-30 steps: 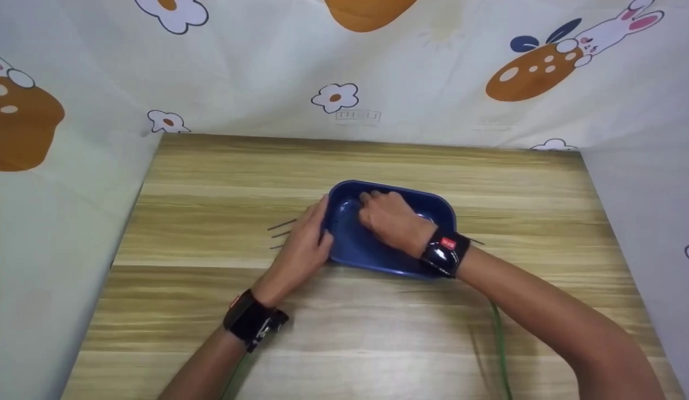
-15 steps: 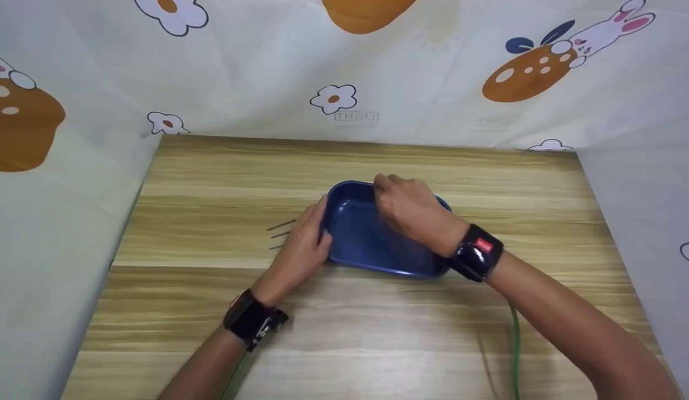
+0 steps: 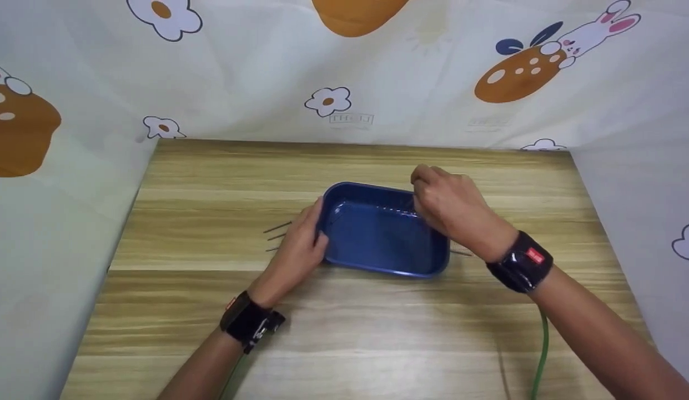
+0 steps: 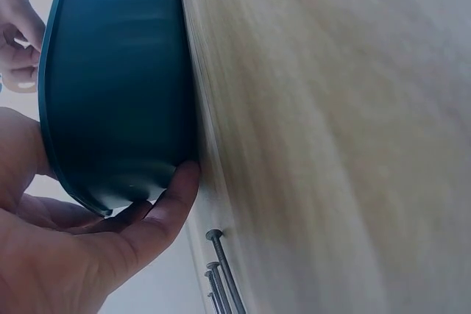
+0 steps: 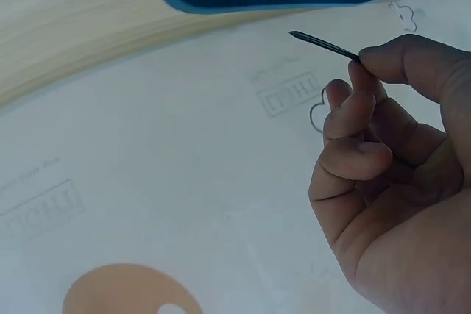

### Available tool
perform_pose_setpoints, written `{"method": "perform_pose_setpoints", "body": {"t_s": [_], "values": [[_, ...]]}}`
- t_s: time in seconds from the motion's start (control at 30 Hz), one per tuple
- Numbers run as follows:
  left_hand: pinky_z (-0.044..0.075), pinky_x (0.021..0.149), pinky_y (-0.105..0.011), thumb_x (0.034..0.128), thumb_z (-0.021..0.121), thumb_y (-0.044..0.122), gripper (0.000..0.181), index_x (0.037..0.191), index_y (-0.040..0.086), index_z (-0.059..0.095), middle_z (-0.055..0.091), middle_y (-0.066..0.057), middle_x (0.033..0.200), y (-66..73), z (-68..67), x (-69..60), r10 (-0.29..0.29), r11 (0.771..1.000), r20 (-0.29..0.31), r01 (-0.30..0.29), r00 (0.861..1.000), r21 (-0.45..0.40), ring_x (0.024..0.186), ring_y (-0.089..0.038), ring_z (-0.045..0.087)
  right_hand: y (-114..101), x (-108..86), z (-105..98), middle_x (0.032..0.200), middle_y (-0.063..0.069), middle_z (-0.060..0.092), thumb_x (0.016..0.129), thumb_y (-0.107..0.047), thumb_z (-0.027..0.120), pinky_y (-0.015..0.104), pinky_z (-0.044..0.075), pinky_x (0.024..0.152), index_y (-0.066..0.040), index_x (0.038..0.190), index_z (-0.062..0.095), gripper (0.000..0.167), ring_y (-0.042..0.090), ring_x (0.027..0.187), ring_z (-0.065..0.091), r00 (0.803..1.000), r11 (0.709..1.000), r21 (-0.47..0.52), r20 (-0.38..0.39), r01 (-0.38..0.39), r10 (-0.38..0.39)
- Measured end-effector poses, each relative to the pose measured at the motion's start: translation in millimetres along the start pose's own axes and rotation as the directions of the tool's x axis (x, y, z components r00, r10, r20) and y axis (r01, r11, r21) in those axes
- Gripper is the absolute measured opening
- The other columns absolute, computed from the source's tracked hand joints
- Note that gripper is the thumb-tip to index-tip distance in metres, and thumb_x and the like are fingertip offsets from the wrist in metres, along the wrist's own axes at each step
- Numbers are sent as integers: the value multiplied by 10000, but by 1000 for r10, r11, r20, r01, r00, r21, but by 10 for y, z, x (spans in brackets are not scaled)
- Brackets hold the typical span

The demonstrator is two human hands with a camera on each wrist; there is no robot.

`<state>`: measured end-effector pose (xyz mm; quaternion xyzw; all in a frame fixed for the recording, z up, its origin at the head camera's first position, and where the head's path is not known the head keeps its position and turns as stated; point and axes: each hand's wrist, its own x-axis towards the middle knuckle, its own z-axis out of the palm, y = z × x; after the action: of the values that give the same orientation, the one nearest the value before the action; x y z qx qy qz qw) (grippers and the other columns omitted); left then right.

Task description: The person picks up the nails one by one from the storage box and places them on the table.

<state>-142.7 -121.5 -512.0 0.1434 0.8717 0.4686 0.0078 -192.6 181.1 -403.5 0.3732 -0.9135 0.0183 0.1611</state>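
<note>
A blue rectangular tray [image 3: 377, 239] stands on the wooden table, with no contents visible in it. My left hand [image 3: 294, 250] holds its left end, fingers and thumb against the outer wall; the left wrist view shows a fingertip [image 4: 184, 178] low on that wall, near the table. My right hand [image 3: 452, 205] is over the tray's far right corner. Thumb and forefinger pinch a dark nail [image 5: 324, 44], its point sticking out and its head hidden. The other fingers are curled in. Several nails [image 4: 224, 270] lie on the table beside the left hand.
Another thin nail [image 3: 461, 254] shows on the table right of the tray. A patterned cloth wall [image 3: 255, 83] rises behind the table, and cloth also hangs at both sides. A green cable [image 3: 544, 344] runs down from the right wrist strap.
My right hand has risen out of the tray and moved right, to its far right corner. The left hand and the tray have stayed nearly in place.
</note>
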Motion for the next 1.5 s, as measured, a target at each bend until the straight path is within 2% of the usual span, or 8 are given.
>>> {"method": "perform_pose_setpoints", "body": {"t_s": [0.27,0.5,0.67,0.8,1.0,1.23,1.5], "values": [[317,1315,-538,1021,604,-27,734,1691,-67,308,417,-288,1691,-10,-1,1,-5,1000,-5,5,1000,27,1580,-416,401,152,-179,-112,1062,142,731,946,11,662,501,581,501,55,907,751,107,335,863,727,996,997,27,-48,-77,78],[330,1311,-522,1014,616,-24,743,1693,-55,316,442,-279,1678,-3,2,9,-13,999,-7,13,1000,30,1565,-410,424,364,-403,-122,1037,132,732,930,48,605,503,569,473,54,842,754,173,319,847,740,986,988,29,-77,-149,151],[329,1311,-528,1014,625,-28,749,1692,-64,309,430,-283,1683,-6,0,10,-12,1000,-13,12,1000,26,1571,-414,417,518,-566,15,1019,134,731,922,52,603,523,573,472,38,805,740,181,328,815,744,980,980,41,-29,-193,194],[327,1311,-535,1021,624,-23,753,1700,-51,299,424,-275,1690,-1,1,3,-21,999,-8,21,1000,29,1573,-414,413,605,-689,193,1005,147,724,913,54,595,542,584,486,52,851,746,163,351,784,740,974,973,48,39,-224,222],[322,1315,-521,1033,615,-11,762,1717,-17,280,402,-247,1714,24,0,1,-36,999,7,35,999,25,1586,-392,398,668,-843,443,947,158,697,872,60,603,561,578,490,39,833,689,97,386,699,704,968,973,45,123,-227,220],[341,1307,-502,1016,600,-34,737,1694,-58,311,432,-266,1689,3,11,13,2,1000,-10,-1,1000,25,1576,-383,417,701,-927,600,857,141,646,844,61,644,572,555,473,-6,748,577,134,374,637,669,967,975,42,140,-219,211],[360,1297,-495,1012,603,-45,740,1692,-61,311,440,-272,1682,-5,6,8,19,1000,-19,-19,1000,25,1568,-379,430,695,-933,675,854,141,651,853,88,663,531,567,477,12,782,609,118,336,639,660,966,977,45,170,-206,196]]}}
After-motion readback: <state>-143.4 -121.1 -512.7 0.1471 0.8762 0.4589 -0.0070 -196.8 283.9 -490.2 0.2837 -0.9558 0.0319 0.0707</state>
